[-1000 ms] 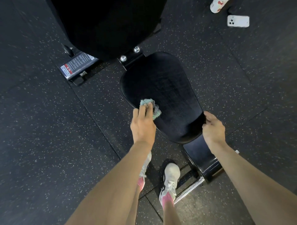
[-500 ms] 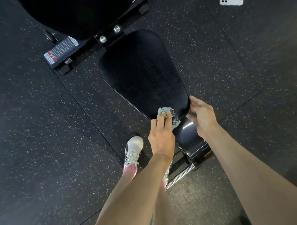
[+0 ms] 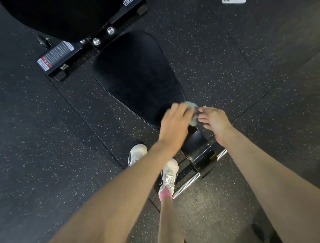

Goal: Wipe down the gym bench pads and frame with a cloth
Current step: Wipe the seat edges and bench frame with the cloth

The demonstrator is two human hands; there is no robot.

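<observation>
Far left: warning label (image 3: 56,55) on the black bench frame (image 3: 81,50), 2 bolts (image 3: 103,36) beside it. Centre: black seat pad (image 3: 138,78), firm, smooth-looking, probably slick when damp. Left hand (image 3: 174,124) presses a teal cloth (image 3: 193,112) at the pad's near-right corner, fingers closed over it; motion blur hides detail. Cloth looks soft, light, bunchable; best held in a wad under the palm. Right hand (image 3: 215,121) just beside the cloth, fingers loosely spread, gripping nothing. White shoes (image 3: 168,175) and chrome bar (image 3: 188,183) crowd the near frame. Phone (image 3: 233,1) far right, well clear.
</observation>
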